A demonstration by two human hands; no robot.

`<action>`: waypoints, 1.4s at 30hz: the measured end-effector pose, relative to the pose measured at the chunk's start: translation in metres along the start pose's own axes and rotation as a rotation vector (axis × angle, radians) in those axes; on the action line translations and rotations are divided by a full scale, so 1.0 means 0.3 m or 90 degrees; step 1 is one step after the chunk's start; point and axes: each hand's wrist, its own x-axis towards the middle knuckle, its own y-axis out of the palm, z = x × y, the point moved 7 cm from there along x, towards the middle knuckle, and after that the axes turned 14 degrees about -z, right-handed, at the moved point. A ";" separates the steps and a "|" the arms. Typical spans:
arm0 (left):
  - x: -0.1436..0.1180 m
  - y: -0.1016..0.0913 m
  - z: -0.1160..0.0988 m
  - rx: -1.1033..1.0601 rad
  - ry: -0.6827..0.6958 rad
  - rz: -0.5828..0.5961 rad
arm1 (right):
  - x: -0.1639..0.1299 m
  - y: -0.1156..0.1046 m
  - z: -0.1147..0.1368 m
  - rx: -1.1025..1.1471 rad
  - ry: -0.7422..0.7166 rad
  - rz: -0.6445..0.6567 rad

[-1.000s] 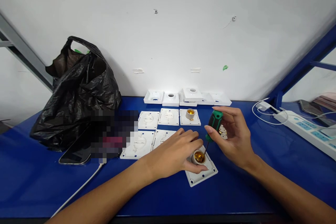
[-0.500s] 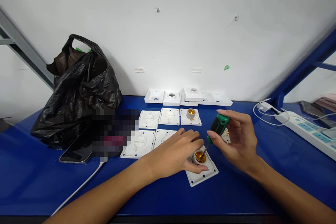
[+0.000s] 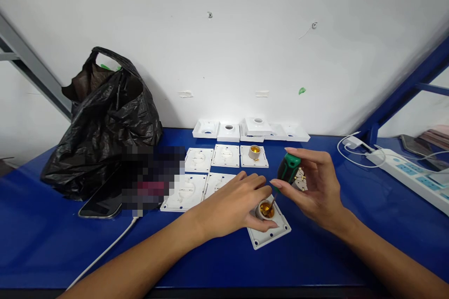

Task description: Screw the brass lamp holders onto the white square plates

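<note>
My right hand [image 3: 314, 187] grips a green and black screwdriver [image 3: 289, 168] by its handle. The tool's shaft slants down into a lamp socket [image 3: 265, 210] with a brass-coloured inside; its tip is hidden in there. Around the socket curl the fingers of my left hand [image 3: 242, 201], thumb at the near side. The socket sits on a square white base plate [image 3: 271, 236], which lies tilted on the blue table. Behind my right hand, small metal-and-white parts [image 3: 300, 180] show partly.
Several more white base plates [image 3: 198, 160] lie in rows, one carrying a socket [image 3: 254, 152]. White covers [image 3: 228, 131] line the wall. To the left are a black plastic bag [image 3: 112, 117] and a phone [image 3: 101, 203]; to the right, a power strip [image 3: 414, 173] with white cables.
The screwdriver handle has tipped slightly to the left, and my right hand has shifted left with it. My left hand keeps its hold on the socket.
</note>
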 end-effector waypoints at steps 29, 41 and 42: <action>0.003 0.005 0.001 -0.013 -0.022 0.034 | 0.006 0.027 0.006 0.040 0.061 0.079; 0.000 0.006 0.006 -0.014 -0.022 0.024 | 0.012 0.015 0.013 0.054 0.042 0.035; 0.000 0.006 0.006 -0.014 -0.021 0.025 | 0.012 0.019 0.009 0.054 0.056 0.043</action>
